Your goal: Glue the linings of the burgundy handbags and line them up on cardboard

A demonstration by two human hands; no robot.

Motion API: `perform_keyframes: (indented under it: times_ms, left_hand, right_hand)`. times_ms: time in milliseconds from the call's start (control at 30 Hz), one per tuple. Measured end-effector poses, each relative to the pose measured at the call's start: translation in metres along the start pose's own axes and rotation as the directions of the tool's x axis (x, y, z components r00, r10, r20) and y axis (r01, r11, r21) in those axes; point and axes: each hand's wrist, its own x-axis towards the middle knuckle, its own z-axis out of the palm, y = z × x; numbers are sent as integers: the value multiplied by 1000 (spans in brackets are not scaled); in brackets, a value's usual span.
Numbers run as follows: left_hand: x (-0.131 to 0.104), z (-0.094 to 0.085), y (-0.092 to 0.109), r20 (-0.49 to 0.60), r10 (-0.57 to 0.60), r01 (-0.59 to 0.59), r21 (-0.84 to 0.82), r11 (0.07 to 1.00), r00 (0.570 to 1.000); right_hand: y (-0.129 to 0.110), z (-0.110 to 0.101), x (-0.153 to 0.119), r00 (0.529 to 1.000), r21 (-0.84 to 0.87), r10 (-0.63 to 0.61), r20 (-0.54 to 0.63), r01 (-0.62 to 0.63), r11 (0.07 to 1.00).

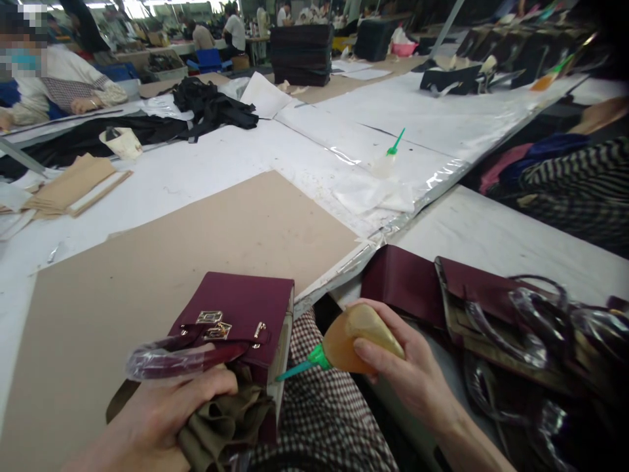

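White-covered table (181, 174): tan sheet (162, 282) at front, black fabric heap (211, 108) far left, tan pieces (78, 183) left, green-tipped bottle (384, 164) near right edge; side table (506, 229): burgundy bags (491, 288)

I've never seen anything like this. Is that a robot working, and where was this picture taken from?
No robot here: these are a person's own bare hands, seen by one camera worn on the head. The left hand clutches bunched olive cloth at a burgundy bag. The right hand holds a squeeze bottle of amber liquid, its green nozzle pointing to the bag's side; whether the tip touches, I cannot tell. A tan sheet lies on the white table, with another green-tipped bottle farther off. More burgundy bags are piled at right.
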Motion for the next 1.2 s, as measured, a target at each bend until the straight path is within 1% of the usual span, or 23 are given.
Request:
perform_keyframes:
  times_ms: [67,100,233,333,467,533,600,700,833,967,1067,1200]
  left_hand:
    - [-3,-1,-1,103,-19,23,-39,999,995]
    - [-4,-2,-1,116,-35,41,-50,998,993]
    - [-3,-3,0,81,-78,84,-72,994,994]
    - [-2,-2,0,94,-91,97,-65,993,991]
    - [-4,-1,-1,92,-132,139,-77,987,987]
    - [-4,-1,-1,95,-145,153,-88,984,985]
    - [-4,-1,-1,104,-150,161,-102,982,983]
    - [-3,-2,-1,112,-143,156,-119,981,983]
    - [0,-2,2,110,-140,150,-91,984,984]
    - [1,-3,5,81,-165,172,-97,980,983]
    - [1,-4,4,92,-174,182,-92,979,981]
    - [4,-4,4,86,-155,161,-61,985,984]
  right_hand:
    - [-1,2,-8,1000,21,-13,8,13,1000]
    - [-1,3,-13,1000,33,-17,4,17,999]
    - [-6,11,-28,1000,84,13,-17,-11,996]
    - [-8,18,-38,997,134,53,-48,-46,990]
    - [-5,23,-43,992,234,99,-80,-78,969]
    - [-1,22,-41,988,252,119,-97,-91,963]
    - [3,20,-38,987,215,112,-115,-85,973]
    - [6,16,-34,989,85,22,-149,-9,996]
    - [4,10,-29,972,-72,-80,-219,65,995]
    - [10,4,-19,956,-204,-177,-232,130,970]
    - [18,0,-8,946,-255,-240,-220,181,950]
    - [23,-3,3,912,-387,-353,-210,254,886]
